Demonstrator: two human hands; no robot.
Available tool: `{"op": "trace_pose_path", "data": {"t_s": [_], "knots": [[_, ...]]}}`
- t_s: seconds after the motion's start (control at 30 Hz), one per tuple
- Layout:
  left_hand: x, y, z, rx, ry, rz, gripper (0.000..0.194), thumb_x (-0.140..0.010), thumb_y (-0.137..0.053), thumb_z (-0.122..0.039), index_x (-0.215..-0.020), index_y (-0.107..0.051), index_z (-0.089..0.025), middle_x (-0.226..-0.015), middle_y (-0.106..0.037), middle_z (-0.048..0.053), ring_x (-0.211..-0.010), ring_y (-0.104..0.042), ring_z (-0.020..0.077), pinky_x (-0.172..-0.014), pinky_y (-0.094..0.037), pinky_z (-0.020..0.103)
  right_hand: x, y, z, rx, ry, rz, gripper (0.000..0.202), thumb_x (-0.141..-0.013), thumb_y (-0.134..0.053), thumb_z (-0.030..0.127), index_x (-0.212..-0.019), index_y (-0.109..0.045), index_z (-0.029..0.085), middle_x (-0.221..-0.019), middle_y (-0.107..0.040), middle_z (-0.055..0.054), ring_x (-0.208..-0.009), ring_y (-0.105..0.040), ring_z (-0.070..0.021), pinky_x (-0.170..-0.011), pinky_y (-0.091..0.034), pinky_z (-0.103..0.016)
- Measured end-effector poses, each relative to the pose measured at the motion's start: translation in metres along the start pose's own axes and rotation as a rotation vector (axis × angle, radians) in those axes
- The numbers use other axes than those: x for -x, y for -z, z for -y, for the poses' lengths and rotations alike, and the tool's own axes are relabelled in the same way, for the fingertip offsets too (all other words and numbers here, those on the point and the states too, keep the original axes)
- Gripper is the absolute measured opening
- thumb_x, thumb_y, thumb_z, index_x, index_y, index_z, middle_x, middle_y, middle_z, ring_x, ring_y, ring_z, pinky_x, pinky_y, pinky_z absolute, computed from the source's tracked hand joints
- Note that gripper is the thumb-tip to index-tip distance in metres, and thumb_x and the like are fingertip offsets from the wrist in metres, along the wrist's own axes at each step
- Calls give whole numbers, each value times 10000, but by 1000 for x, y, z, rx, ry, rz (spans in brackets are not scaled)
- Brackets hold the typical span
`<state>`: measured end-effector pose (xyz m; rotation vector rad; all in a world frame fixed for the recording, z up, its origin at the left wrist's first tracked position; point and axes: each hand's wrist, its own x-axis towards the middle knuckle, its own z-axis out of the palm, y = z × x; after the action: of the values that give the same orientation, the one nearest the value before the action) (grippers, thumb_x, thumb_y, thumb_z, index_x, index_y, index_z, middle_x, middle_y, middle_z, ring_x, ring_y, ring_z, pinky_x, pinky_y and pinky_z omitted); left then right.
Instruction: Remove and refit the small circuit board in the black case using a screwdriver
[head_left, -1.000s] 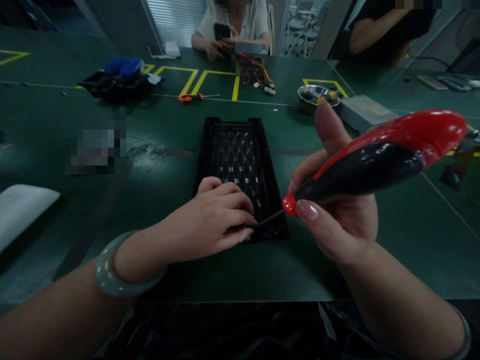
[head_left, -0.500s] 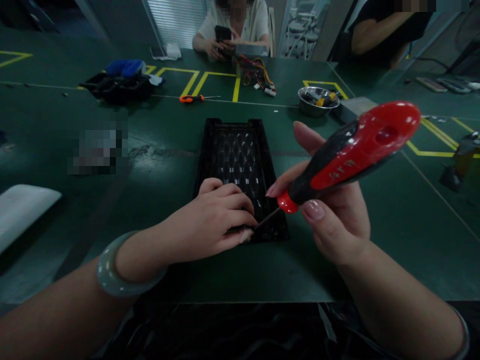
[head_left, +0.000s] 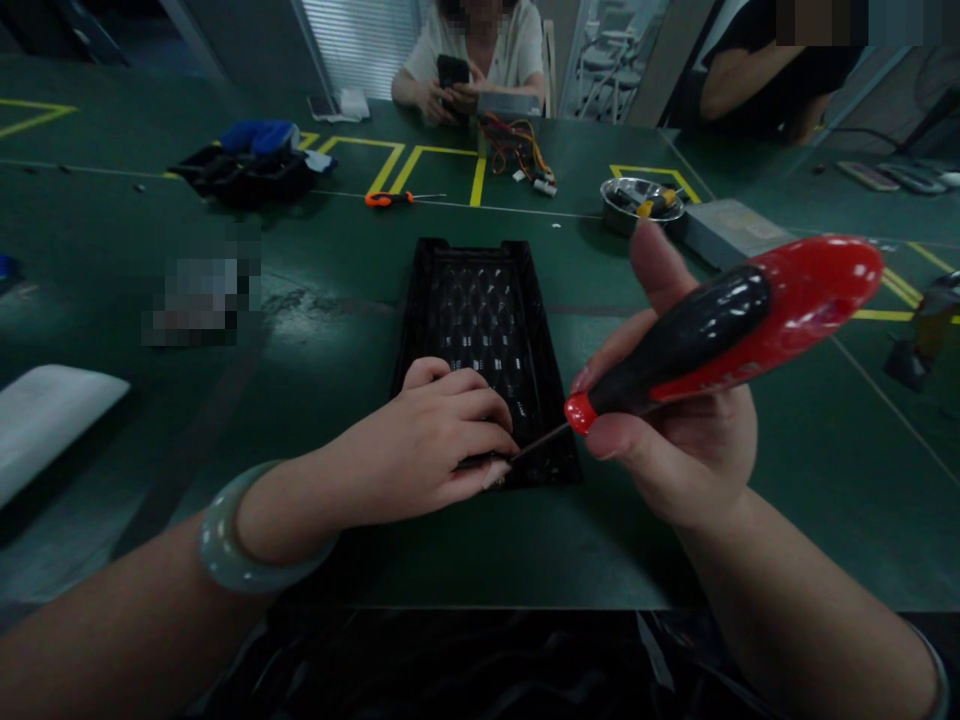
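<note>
**Green work table (head_left: 322,370) in a dim room, a black plastic panel (head_left: 541,345) under two hands**

The table has yellow marking lines. Across it, a person in a white top (head_left: 517,45) holds a phone (head_left: 453,72); another person in a dark top (head_left: 814,70) is at the upper right.

The panel lies near the table's front edge, its patterned inside up. The left hand (head_left: 435,430) is at its near end, fingers close together and curled, clamped with the thumb on the near edge. The right hand (head_left: 686,435) has thumb and fingers closed around the lower handle of a red-and-black screwdriver (head_left: 712,335). The shaft slants down to the left hand's fingertips; the exact tip contact is hidden.

Beyond the panel lie an orange-handled screwdriver (head_left: 389,200) and a metal box with colored wires (head_left: 510,103). To the right, a metal bowl (head_left: 624,216) of tools sits beside a gray metal box (head_left: 739,232). A black tray (head_left: 244,185) carrying a blue item (head_left: 259,137) is at the upper left.
</note>
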<state>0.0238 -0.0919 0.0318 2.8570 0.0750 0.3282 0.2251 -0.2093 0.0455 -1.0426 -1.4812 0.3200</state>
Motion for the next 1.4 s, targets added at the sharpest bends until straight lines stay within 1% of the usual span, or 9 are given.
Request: {"op": "trace_pose_path", "data": {"t_s": [0.07,0.13,0.33,0.6,0.87,1.03,1.17,1.23,1.4], "knots": [[0,0,0,2,0,1,140,-974,-610,-336,-1041,-719,-279,-1092,-714,-21,-1052,-586,200,-922,-262,432,0,-2,-1,3,21,-54,859,-723,-865,382,-1461,-425,382,-1222,-667,-48,-706,-653,-189,-594,-572,-338],[-1,0,0,1,-2,2,146,-977,-607,-338,-1049,-723,-286,-1097,-714,-22,-1057,-587,201,-926,-259,434,1,-4,-1,12,44,-91,854,-735,-854,391,-1462,-407,406,-1259,-662,-47,-715,-669,-200,-582,-580,-349],[-1,1,0,16,2,25,150,-982,-603,-346,-1053,-725,-299,-1101,-707,-30,-1067,-582,198,-939,-247,439,4,-4,3,-50,-17,-61,669,-830,-740,385,-1438,-466,332,-908,-719,-19,-664,-653,-194,-568,-592,-334],[0,3,0,33,26,46,149,-972,-612,-350,-1057,-721,-294,-1105,-704,-20,-1073,-579,207,-955,-241,439,1,-4,2,-93,-13,-33,574,-840,-717,354,-1375,-514,305,-897,-700,-21,-631,-624,-173,-515,-549,-306],[0,0,2,6,-7,22,156,-989,-601,-358,-1045,-731,-292,-1114,-706,-14,-1071,-576,215,-947,-240,443,4,-6,-3,-27,50,-108,349,-818,-754,459,-1100,-619,304,-904,-697,-35,-650,-634,-208,-593,-585,-374],[0,0,2,9,0,24,152,-990,-604,-356,-1052,-728,-294,-1110,-709,-8,-1072,-573,212,-950,-240,439,4,-7,-2,-23,53,-112,406,-841,-736,394,-1214,-590,328,-880,-700,-22,-644,-631,-205,-577,-585,-360],[0,-1,3,15,1,26,149,-988,-608,-357,-1057,-727,-299,-1116,-707,-12,-1077,-569,208,-957,-234,442,1,-8,3,-31,69,-117,651,-835,-734,344,-1425,-461,349,-846,-709,-20,-593,-603,-207,-518,-566,-355],[0,-1,2,16,1,24,150,-989,-608,-361,-1055,-728,-303,-1114,-709,-13,-1074,-567,206,-960,-229,444,0,-8,5,-50,88,-104,673,-837,-725,293,-1450,-450,330,-855,-711,-27,-573,-589,-198,-500,-554,-351],[-1,0,2,9,-1,27,158,-993,-600,-360,-1049,-736,-304,-1111,-715,-8,-1061,-562,205,-941,-234,437,1,-7,2,-88,128,-80,362,-815,-740,217,-1163,-650,255,-905,-687,-39,-643,-624,-183,-558,-585,-345]]}}
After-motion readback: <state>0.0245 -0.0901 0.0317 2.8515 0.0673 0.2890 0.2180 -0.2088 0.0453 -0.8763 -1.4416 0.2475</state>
